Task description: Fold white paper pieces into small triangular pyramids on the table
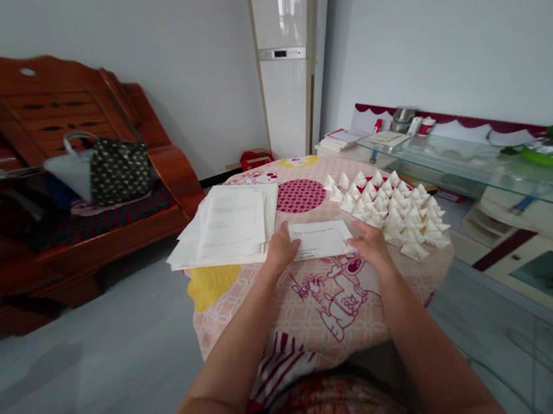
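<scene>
A white sheet of paper (pixel 321 238) with printed lines, wider than it is deep and seemingly folded, is held between my two hands over the table. My left hand (pixel 283 248) grips its left edge, thumb on top. On the opposite edge, my right hand (pixel 369 242) pinches the paper the same way. Just left of my left hand lies a loose stack of printed paper sheets (pixel 231 222). To the right of my right hand stand many small folded white paper pyramids (pixel 392 209), set close together in rows.
A patterned cloth (pixel 357 331) covers the table. On the right is a glass-topped cabinet (pixel 477 162) with a pile of booklets (pixel 341 138) at its near end. A wooden sofa (pixel 172 179) with a dotted bag (pixel 119 169) stands left; a tall air conditioner (pixel 286 98) is behind.
</scene>
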Motion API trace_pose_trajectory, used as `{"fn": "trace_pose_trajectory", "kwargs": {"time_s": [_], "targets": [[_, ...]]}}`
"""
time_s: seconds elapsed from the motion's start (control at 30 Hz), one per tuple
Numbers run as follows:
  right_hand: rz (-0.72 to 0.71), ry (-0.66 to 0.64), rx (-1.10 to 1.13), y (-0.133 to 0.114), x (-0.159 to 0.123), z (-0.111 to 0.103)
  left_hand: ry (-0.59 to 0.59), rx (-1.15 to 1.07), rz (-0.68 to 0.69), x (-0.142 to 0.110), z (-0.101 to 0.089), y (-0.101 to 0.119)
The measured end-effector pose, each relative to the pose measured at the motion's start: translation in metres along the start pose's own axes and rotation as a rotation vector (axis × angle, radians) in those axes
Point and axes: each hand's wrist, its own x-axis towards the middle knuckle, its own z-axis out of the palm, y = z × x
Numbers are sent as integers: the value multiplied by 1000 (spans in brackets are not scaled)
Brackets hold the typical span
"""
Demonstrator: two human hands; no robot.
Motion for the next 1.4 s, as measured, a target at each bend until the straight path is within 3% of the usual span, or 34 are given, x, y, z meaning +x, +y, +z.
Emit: {"fn": "trace_pose_trajectory", "kwargs": {"time_s": [0.23,0.8,1.07,1.4], "targets": [[-16,-49,-125,-3,-2,-1,56,-25,-24,0,8,-3],[33,-25,-355,-16,-4,-1,93,-52,-59,13,16,-6],[14,2,-360,-14,-5,3,74,13,80,10,17,-6],[6,-16,-395,-16,-6,2,53,83,83,10,17,-5]]}}
